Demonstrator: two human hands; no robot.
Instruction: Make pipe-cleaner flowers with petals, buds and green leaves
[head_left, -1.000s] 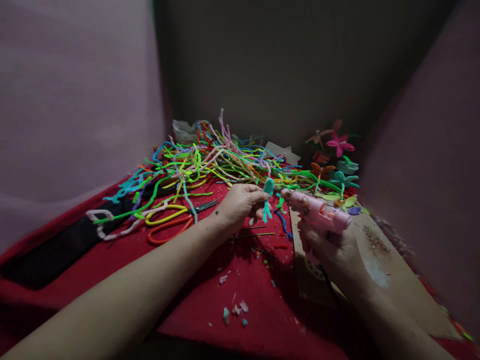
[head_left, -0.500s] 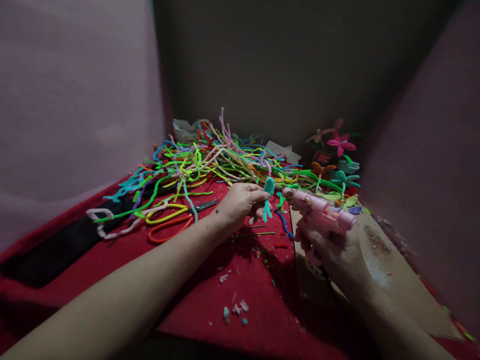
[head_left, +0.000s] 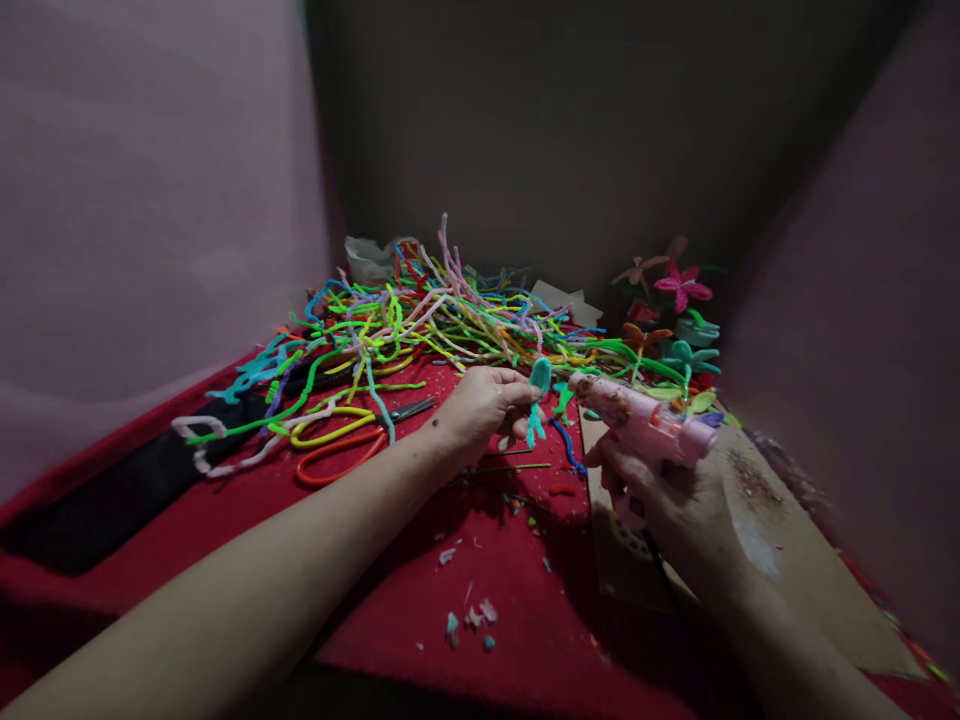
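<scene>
Between the thumb and fingers of my left hand (head_left: 491,405) is a small teal pipe-cleaner piece (head_left: 540,376), a looped petal-like shape with short ends hanging below. My right hand (head_left: 667,490) is wrapped round the handle of a pink glue gun (head_left: 645,420), its brown-stained nozzle pointing left at the teal piece. A small gap separates the nozzle from the piece. Below them on the red cloth lie a dark blue pipe-cleaner scrap (head_left: 568,447) and a short red scrap (head_left: 562,490).
A tangled heap of coloured pipe cleaners (head_left: 450,310) spreads across the back. Scissors (head_left: 337,435) with yellow and red handles lie left of my left hand. Finished pipe-cleaner flowers (head_left: 684,287) stand at back right. A cardboard sheet (head_left: 810,590) lies under my right arm.
The glue gun in my right hand has shifted slightly right, a little away from the teal piece. My left hand has stayed almost still.
</scene>
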